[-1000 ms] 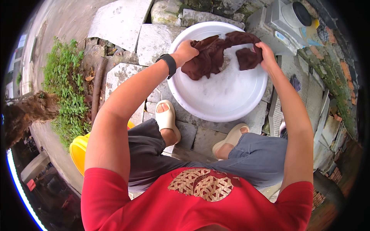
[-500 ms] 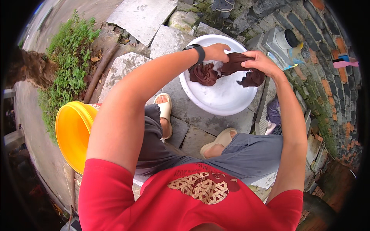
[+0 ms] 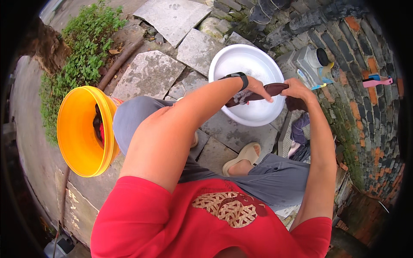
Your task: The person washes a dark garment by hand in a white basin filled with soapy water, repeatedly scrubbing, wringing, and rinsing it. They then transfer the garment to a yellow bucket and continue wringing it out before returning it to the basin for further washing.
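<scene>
one red shirt (image 3: 137, 215) filled the bottom of the frame, with grey trousers (image 3: 275, 178) just above it and a pale sandal (image 3: 242, 158) below the middle. a yellow bucket (image 3: 75, 133) sat at the left, some dark and red fabric (image 3: 99, 124) inside it. farther off, right of the upper middle, a soapy brown cloth (image 3: 276, 89) was stretched between the two hands over a white basin (image 3: 254, 119), suds clinging to the cloth's left part. the right hand (image 3: 297, 89) had thumb and fingers closed on it, a loose piece hanging underneath; the left hand (image 3: 259, 88) lay across it, fingers partly straight, and i could not tell how firmly they gripped. the step in hand seemed to be working the cloth two-handed; the next move would likely call for a firm hold from both hands. beyond the basin, a brick wall (image 3: 357, 129) ran along the right of the frame.
</scene>
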Demonstrator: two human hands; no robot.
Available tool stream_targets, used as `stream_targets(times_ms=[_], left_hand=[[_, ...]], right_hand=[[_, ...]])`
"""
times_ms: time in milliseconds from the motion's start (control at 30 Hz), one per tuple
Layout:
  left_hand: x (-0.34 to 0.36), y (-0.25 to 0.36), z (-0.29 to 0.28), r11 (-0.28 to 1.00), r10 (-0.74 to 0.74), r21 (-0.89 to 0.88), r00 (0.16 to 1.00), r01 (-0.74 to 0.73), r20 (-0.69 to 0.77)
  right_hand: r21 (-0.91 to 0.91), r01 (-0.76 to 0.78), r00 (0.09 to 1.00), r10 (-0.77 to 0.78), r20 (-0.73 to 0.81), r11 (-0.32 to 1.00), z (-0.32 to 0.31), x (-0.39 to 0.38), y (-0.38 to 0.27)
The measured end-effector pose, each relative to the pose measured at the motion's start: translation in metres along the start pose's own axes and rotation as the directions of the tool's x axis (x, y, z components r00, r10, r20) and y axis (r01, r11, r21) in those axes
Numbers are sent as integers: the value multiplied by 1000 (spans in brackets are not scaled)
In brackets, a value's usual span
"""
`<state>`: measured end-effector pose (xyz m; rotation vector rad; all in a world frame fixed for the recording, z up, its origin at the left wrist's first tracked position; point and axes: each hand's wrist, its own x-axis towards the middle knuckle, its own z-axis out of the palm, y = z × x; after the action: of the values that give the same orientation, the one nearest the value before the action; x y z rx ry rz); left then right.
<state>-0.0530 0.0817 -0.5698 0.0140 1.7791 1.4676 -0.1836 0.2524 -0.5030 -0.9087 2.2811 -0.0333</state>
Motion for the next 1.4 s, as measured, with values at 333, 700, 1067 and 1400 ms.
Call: stream_targets(times_ms=[333,700,1067,1400], left_hand=[[57,-69,-21,872,-84,-490,991,21,-107],[95,-111,-8,739,211,511,570,439,-794],[64,-92,-46,345,-155,-843,860,-414,-486],[60,-39,-10,183,-116,-859,857,-478,-502]], right_hand=[[848,-229,937,-128,325,479,61,65,71],[185,188,976,-162,-148,965,211,147,47],[1000,16,951,308,-11,-13,167,136,55],[942,34,988,154,19,-334,166,130,58]])
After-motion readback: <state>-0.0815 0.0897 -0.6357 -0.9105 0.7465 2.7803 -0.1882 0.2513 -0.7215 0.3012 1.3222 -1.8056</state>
